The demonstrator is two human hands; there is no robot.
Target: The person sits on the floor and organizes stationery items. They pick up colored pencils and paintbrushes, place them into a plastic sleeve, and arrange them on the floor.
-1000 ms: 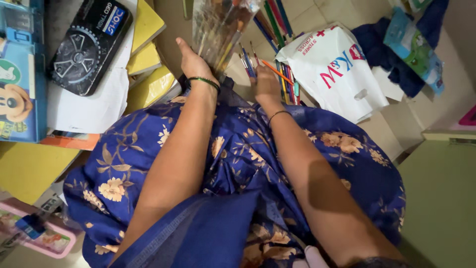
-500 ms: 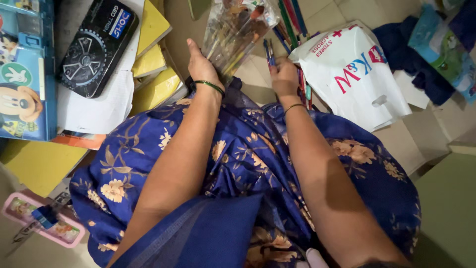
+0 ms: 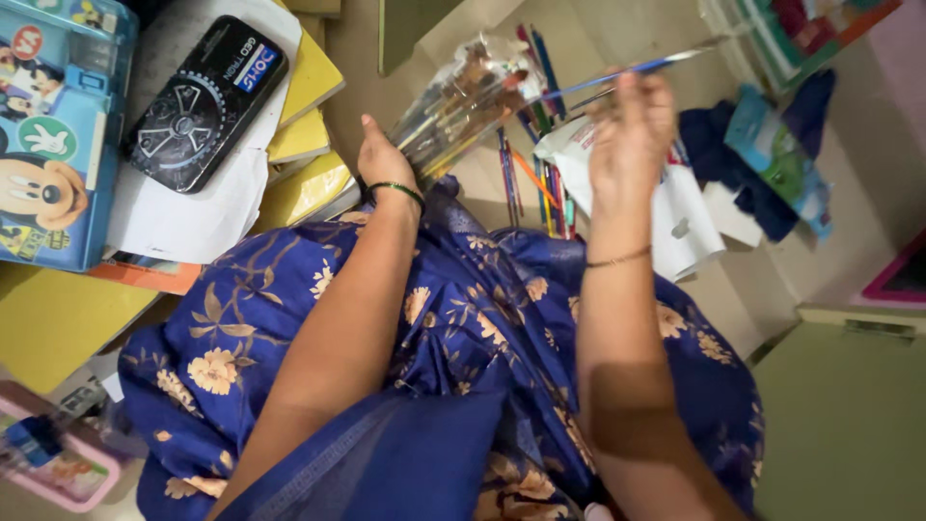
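My left hand (image 3: 381, 154) grips a clear plastic pouch (image 3: 463, 96) stuffed with paintbrushes, held tilted above my lap. My right hand (image 3: 632, 130) is raised and pinches a couple of thin blue-handled brushes (image 3: 637, 68), their tips pointing toward the pouch's mouth. More loose brushes and pencils (image 3: 540, 178) lie on the floor between my hands, just past my blue flowered skirt (image 3: 463, 309).
A white plastic bag (image 3: 680, 207) lies under my right hand. At left are yellow books (image 3: 304, 130), a black geometry tin (image 3: 203, 101) on white paper and a blue cartoon box (image 3: 48, 135). Dark blue cloth (image 3: 714, 145) and a green packet (image 3: 781, 154) lie at right.
My right hand has lifted from the loose brushes on the floor, bringing up thin blue brushes toward the pouch. My left hand has tilted the pouch to the right.
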